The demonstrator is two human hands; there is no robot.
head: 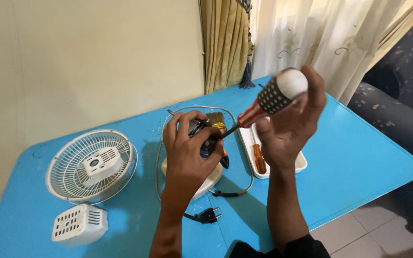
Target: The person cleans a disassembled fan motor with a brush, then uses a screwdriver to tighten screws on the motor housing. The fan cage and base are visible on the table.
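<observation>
Both hands are raised over the middle of a bright blue table (359, 162). His or her left hand (187, 148) is clasped round a dark fan motor (205, 136), fingers curled over its top, holding it above a cream-coloured fan base (211, 184) that sits on the tabletop. Right hand (292, 122) is clenched on the fat handle of a large screwdriver (271, 98), patterned in red, white and dark dotted bands with a pale rounded cap; its shaft slants down to the left and the tip meets the motor.

Just behind the right wrist lies a shallow white tray (302, 165) with a smaller orange-handled screwdriver (259, 160) in it. A grey cord (161, 143) loops round the base, and a black plug (209, 216) rests near the front edge. Well to the left, a round white fan grille (92, 165) lies flat, and a white vented motor cover (79, 223) sits near it, closer to the front corner.

Beyond the table stands a plain cream wall (96, 62). A gold curtain (225, 43) hangs beside sheer white curtains (311, 38) at the far edge. On the right a dark speckled seat (397, 119) is pushed near, with pale floor tiles (359, 234) below.
</observation>
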